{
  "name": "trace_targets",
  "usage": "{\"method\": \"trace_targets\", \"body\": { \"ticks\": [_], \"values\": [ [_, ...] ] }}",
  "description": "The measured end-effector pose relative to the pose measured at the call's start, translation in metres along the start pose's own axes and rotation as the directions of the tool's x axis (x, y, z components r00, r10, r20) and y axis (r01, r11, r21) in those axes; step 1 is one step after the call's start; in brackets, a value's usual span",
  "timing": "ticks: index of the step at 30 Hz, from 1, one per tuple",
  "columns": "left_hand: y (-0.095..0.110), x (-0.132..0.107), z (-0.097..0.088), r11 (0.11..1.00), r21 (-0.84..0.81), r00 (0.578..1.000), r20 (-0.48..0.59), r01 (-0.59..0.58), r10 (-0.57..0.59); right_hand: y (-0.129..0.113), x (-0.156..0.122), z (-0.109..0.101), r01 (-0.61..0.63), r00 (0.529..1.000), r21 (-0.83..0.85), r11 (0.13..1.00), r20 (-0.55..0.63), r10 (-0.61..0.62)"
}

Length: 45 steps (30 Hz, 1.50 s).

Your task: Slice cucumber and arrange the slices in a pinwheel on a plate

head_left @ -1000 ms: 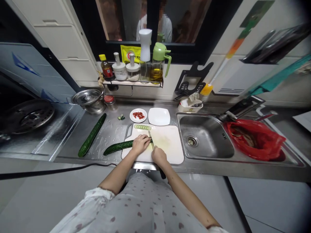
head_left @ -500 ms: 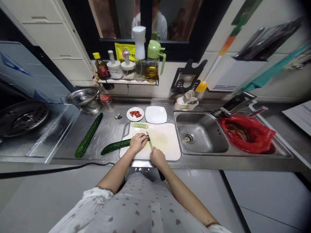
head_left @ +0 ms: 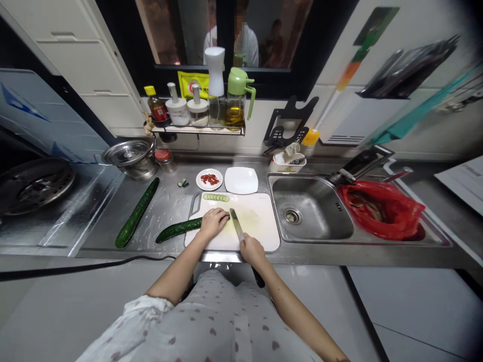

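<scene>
On the white cutting board my left hand is closed over the right end of a dark green cucumber, whose other end reaches past the board onto the counter. My right hand grips a kitchen knife by its handle, the blade pointing away from me just right of the cucumber's cut end. A row of thin cucumber slices lies along the board's far edge. Another whole cucumber rests on the counter at the left.
Behind the board stand a plate of chopped red pieces and a white square plate. Cucumber end pieces lie nearby. To the right are the sink and a red plastic bag. Seasoning bottles stand on a wall rack.
My right hand has moved the knife slightly to the right, away from the cucumber's end, and the blade now shows more of its flat side. My left hand stays on the cucumber.
</scene>
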<state>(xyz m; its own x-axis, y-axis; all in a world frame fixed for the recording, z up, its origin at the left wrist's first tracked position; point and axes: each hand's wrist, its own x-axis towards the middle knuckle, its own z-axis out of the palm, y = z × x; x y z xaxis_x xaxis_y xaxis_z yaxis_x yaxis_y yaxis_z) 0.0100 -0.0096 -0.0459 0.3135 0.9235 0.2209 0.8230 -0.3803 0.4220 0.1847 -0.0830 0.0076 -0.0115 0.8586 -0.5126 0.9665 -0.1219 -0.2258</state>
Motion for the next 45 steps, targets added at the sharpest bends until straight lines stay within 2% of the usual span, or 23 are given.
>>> {"method": "trace_targets", "body": {
  "ticks": [5, 8, 11, 14, 16, 20, 23, 28, 35, 38, 41, 45],
  "values": [
    [0.003, 0.000, -0.005, 0.996, -0.065, 0.998, 0.012, 0.060, -0.059, 0.008, -0.001, -0.007, 0.000, 0.998, -0.068, 0.998, -0.067, -0.004],
    [0.003, 0.002, -0.007, 0.977, -0.155, 0.987, -0.037, 0.146, -0.153, 0.013, -0.001, -0.013, -0.035, 0.996, -0.124, 0.992, -0.082, 0.025],
    [0.002, 0.008, -0.011, 0.932, -0.282, 0.957, -0.113, 0.227, -0.267, 0.016, -0.001, -0.018, -0.045, 0.991, -0.161, 0.986, -0.135, 0.023],
    [0.003, 0.018, -0.017, 0.895, -0.374, 0.948, -0.108, 0.241, -0.300, 0.018, -0.001, -0.021, -0.033, 0.986, -0.184, 0.982, -0.168, 0.002],
    [0.005, 0.024, -0.021, 0.901, -0.377, 0.964, -0.068, 0.214, -0.258, 0.018, -0.002, -0.022, -0.029, 0.985, -0.193, 0.981, -0.175, -0.005],
    [0.012, 0.032, -0.028, 0.947, -0.303, 0.994, 0.053, 0.103, -0.091, 0.018, -0.003, -0.022, -0.032, 0.980, -0.199, 0.979, -0.198, -0.008],
    [0.016, 0.035, -0.029, 0.971, -0.237, 0.989, 0.149, 0.028, 0.008, 0.020, -0.004, -0.022, -0.027, 0.973, -0.201, 0.979, -0.230, -0.021],
    [0.019, 0.042, -0.028, 0.982, -0.189, 0.958, 0.279, -0.009, 0.062, 0.029, -0.004, -0.020, 0.031, 0.961, -0.218, 0.976, -0.264, -0.089],
    [0.017, 0.052, -0.021, 0.950, -0.313, 0.955, 0.279, -0.009, 0.101, 0.038, -0.003, -0.012, 0.036, 0.955, -0.216, 0.976, -0.279, -0.098],
    [0.016, 0.054, -0.016, 0.947, -0.319, 0.973, 0.230, 0.047, 0.029, 0.042, -0.003, -0.009, 0.024, 0.956, -0.216, 0.976, -0.281, -0.085],
    [0.013, 0.058, -0.013, 0.944, -0.282, 0.980, 0.147, 0.172, -0.134, 0.047, -0.004, -0.006, 0.005, 0.960, -0.208, 0.978, -0.274, -0.063],
    [0.008, 0.068, -0.009, 0.889, -0.248, 0.922, 0.135, 0.386, -0.363, 0.056, -0.006, -0.003, -0.039, 0.961, -0.188, 0.981, -0.278, -0.016]
  ]
}}
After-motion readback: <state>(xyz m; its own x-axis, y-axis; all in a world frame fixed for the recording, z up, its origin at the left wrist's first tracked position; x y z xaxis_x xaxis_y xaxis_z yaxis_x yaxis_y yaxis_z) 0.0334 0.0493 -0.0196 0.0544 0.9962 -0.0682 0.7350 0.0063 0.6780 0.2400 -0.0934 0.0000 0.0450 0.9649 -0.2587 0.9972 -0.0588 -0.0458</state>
